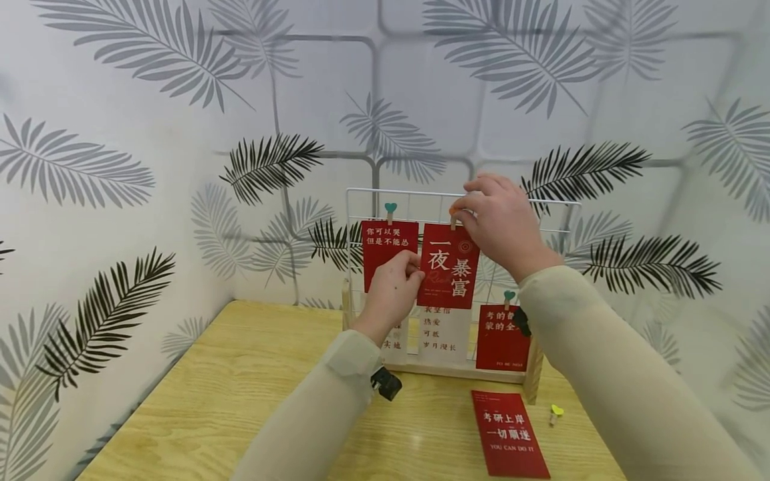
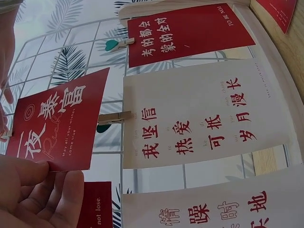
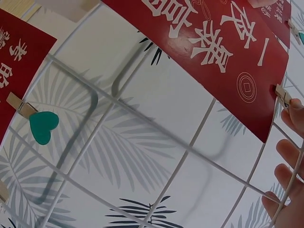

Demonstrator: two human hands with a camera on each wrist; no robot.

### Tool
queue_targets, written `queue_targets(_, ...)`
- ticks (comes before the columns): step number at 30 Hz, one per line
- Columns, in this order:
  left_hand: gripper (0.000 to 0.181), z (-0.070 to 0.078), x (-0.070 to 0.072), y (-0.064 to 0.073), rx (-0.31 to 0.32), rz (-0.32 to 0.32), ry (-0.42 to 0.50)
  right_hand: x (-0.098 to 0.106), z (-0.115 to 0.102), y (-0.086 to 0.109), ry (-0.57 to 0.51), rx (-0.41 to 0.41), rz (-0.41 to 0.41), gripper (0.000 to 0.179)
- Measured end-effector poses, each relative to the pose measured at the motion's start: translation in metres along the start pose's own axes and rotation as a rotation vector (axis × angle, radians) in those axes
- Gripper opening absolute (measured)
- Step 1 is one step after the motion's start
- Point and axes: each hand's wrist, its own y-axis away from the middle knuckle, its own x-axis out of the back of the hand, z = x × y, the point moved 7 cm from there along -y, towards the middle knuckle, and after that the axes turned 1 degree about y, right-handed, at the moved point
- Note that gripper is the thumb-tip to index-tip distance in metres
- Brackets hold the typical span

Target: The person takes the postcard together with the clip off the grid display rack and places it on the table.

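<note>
A red card with large white characters [image 1: 450, 254] hangs upright near the top middle of a white wire grid rack [image 1: 415, 193]. My left hand [image 1: 392, 288] pinches its lower left edge; in the left wrist view the thumb lies on the printed face of the card [image 2: 61, 118] and the fingers are behind. At the card's top edge my right hand [image 1: 502, 217] pinches a small wooden clothespin [image 1: 454, 222] with an orange heart. Seen from the right wrist, the clothespin [image 3: 283, 96] bites the card's edge, with the thumb on it and the other fingers behind the wire.
Another red card [image 1: 374, 250] hangs at upper left under a teal-heart clothespin [image 1: 390, 211]. Lower down hang white cards [image 2: 194, 114] and a red card [image 1: 502, 351]. On the wooden table [image 1: 240, 394] lie a red card [image 1: 511, 447] and a yellow-heart clothespin [image 1: 555, 414].
</note>
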Motion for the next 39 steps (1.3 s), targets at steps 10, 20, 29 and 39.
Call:
queue_targets(10,0.020,0.000,0.001,0.001,-0.015,0.013,0.009,0.003,-0.001,-0.001,-0.034,-0.016,0.002,0.009)
queue_targets(20,0.018,0.000,0.001,-0.001,-0.018,0.004,0.009,0.003,0.000,-0.001,-0.067,-0.058,-0.022,0.007)
queue_targets(29,0.018,0.001,0.003,0.000,-0.028,0.000,-0.006,0.005,0.002,-0.001,-0.088,-0.067,-0.004,0.005)
queue_targets(39,0.022,0.000,0.004,0.004,-0.013,-0.007,-0.008,0.012,0.001,0.005,-0.060,-0.042,0.080,0.005)
